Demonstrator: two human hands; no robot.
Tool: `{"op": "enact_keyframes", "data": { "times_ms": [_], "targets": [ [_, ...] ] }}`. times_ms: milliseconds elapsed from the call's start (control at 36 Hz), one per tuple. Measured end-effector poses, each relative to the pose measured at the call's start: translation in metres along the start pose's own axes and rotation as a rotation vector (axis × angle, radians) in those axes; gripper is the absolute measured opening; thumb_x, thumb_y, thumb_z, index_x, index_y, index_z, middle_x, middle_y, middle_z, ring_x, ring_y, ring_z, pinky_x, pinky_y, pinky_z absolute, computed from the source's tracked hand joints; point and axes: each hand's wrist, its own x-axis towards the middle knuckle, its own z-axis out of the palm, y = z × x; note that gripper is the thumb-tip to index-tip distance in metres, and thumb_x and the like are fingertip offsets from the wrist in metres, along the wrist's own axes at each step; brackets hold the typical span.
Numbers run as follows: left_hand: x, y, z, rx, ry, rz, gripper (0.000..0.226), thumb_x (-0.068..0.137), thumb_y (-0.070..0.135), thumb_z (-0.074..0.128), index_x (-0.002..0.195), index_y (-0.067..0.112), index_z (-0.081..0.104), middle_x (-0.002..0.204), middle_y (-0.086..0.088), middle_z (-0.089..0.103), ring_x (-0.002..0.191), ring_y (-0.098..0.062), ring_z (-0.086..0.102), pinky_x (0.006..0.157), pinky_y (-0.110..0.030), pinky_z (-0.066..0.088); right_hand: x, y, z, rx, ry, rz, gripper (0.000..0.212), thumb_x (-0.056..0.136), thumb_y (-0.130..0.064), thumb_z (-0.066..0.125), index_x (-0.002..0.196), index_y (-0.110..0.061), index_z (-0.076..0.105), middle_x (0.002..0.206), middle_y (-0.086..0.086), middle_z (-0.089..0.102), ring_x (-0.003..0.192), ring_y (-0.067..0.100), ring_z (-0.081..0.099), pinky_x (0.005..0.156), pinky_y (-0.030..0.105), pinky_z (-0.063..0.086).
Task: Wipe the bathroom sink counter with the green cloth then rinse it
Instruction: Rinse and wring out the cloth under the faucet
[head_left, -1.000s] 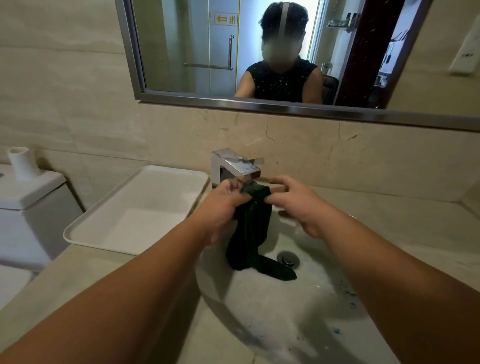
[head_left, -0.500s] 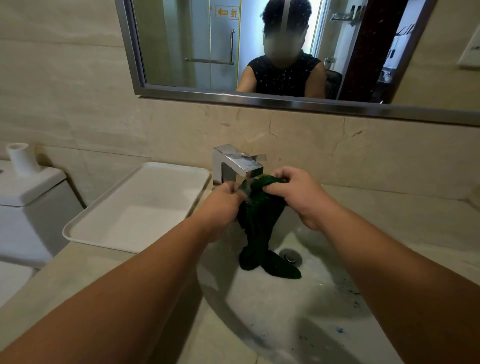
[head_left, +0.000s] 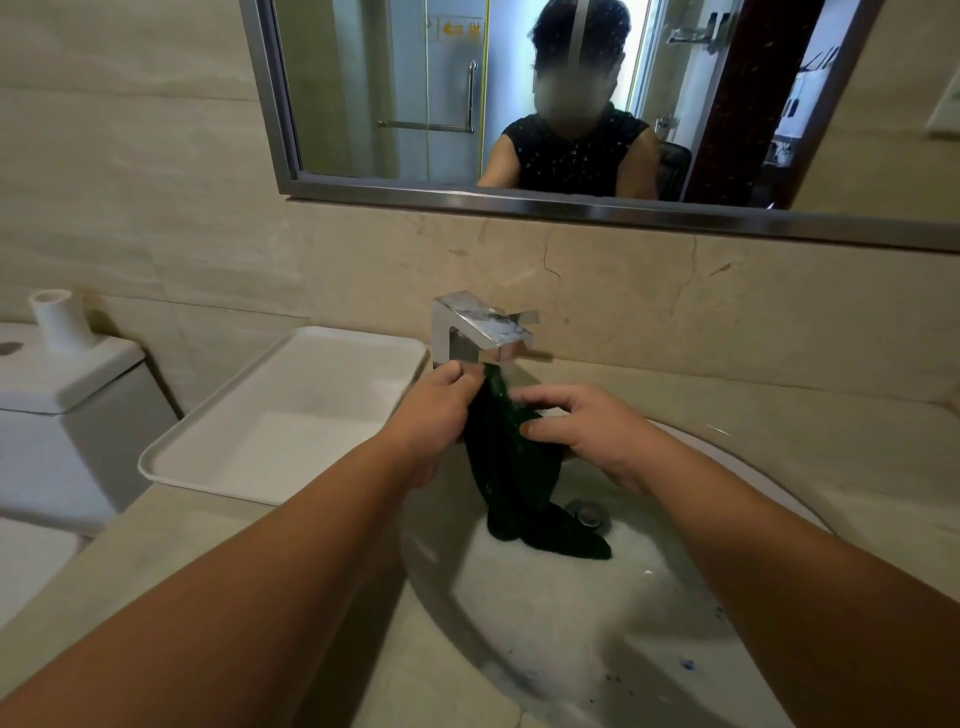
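Left hand (head_left: 436, 410) pinches green cloth (head_left: 511, 478) top under faucet (head_left: 483, 332) spout. Right hand (head_left: 587, 431), earlier at the top, now grips it lower. Tail lies in sink (head_left: 571, 623) by drain (head_left: 589, 514).

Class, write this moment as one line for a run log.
phase: rinse | left hand: grips green cloth below faucet | right hand: pinches green cloth | cloth end: lies in sink beside drain

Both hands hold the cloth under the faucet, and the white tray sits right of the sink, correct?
No. The head view shows the tray left of the sink. The left hand and right hand do hold the cloth under the faucet.
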Motion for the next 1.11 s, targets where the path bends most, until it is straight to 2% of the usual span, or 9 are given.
{"op": "enact_keyframes", "data": {
  "times_ms": [139,306,444,556,639,750,861,944,1111],
  "targets": [
    [0.003,-0.002,0.002,0.008,0.028,0.046,0.026,0.108,0.032,0.056,0.1,0.014,0.073,0.098,-0.014,0.076,0.088,-0.026,0.068,0.082,-0.045,0.056,0.007,0.001,0.011,-0.072,0.053,-0.003,0.022,0.09,-0.009,0.076,0.094,-0.031,0.079,0.083,-0.009,0.077,0.081,0.011,0.073,0.072,0.022,0.052],
    [0.004,-0.002,0.002,-0.015,0.029,0.081,0.028,0.109,0.031,0.056,0.097,0.013,0.074,0.099,-0.015,0.075,0.092,-0.027,0.068,0.088,-0.048,0.058,0.006,-0.003,0.015,-0.335,0.036,0.033,0.017,0.086,-0.031,0.081,0.085,-0.022,0.067,0.081,-0.001,0.072,0.079,0.019,0.072,0.072,0.036,0.056],
    [0.002,-0.002,-0.002,-0.066,0.079,0.07,0.035,0.105,0.037,0.059,0.102,0.005,0.072,0.1,-0.021,0.073,0.093,-0.028,0.067,0.095,-0.056,0.057,0.0,-0.001,0.008,-0.611,-0.046,0.04,0.006,0.09,-0.037,0.075,0.087,-0.033,0.071,0.08,-0.005,0.073,0.074,0.014,0.071,0.063,0.03,0.054],
    [0.002,-0.004,-0.008,-0.037,0.091,0.053,0.043,0.098,0.049,0.061,0.1,0.007,0.07,0.097,-0.017,0.071,0.093,-0.028,0.063,0.085,-0.047,0.052,-0.004,-0.001,-0.004,-0.555,-0.026,0.044,0.012,0.093,-0.034,0.072,0.099,-0.024,0.074,0.092,0.006,0.075,0.086,0.025,0.073,0.078,0.046,0.06],
    [0.003,-0.005,-0.01,-0.052,0.079,0.039,0.036,0.105,0.04,0.06,0.097,0.006,0.07,0.096,-0.017,0.071,0.093,-0.026,0.064,0.087,-0.044,0.052,-0.007,-0.005,-0.009,-0.224,0.037,0.051,0.013,0.094,-0.018,0.073,0.1,-0.007,0.069,0.106,0.017,0.074,0.1,0.032,0.073,0.091,0.047,0.059],
    [0.004,-0.001,-0.009,-0.058,0.045,0.038,0.025,0.106,0.03,0.061,0.092,0.012,0.07,0.093,-0.014,0.07,0.092,-0.027,0.065,0.1,-0.055,0.056,-0.009,-0.009,-0.017,0.066,0.152,-0.004,0.019,0.086,-0.001,0.074,0.081,-0.019,0.069,0.099,0.019,0.074,0.1,0.035,0.072,0.093,0.049,0.057],
    [0.003,0.0,-0.006,-0.041,0.006,0.006,0.028,0.103,0.029,0.063,0.098,0.003,0.07,0.095,-0.019,0.069,0.092,-0.031,0.065,0.099,-0.055,0.057,-0.011,-0.015,-0.027,0.097,0.202,-0.098,0.034,0.083,0.013,0.071,0.074,-0.018,0.061,0.091,0.012,0.07,0.092,0.026,0.069,0.087,0.041,0.056],
    [0.0,0.001,-0.003,-0.013,-0.003,0.0,0.02,0.107,0.026,0.059,0.101,0.008,0.067,0.093,-0.017,0.067,0.088,-0.029,0.063,0.081,-0.045,0.058,-0.016,-0.025,-0.032,0.111,0.2,-0.16,0.035,0.085,0.02,0.065,0.079,-0.013,0.054,0.091,0.008,0.075,0.093,0.018,0.071,0.079,0.028,0.058],
    [-0.013,0.002,0.0,-0.016,-0.094,-0.006,0.022,0.107,0.033,0.059,0.105,0.013,0.068,0.109,-0.019,0.071,0.104,-0.037,0.069,0.085,-0.048,0.058,-0.027,-0.036,-0.036,-0.199,0.08,-0.065,0.026,0.088,0.003,0.074,0.109,-0.011,0.065,0.102,0.014,0.073,0.096,0.026,0.069,0.095,0.045,0.055]
  ]
}}
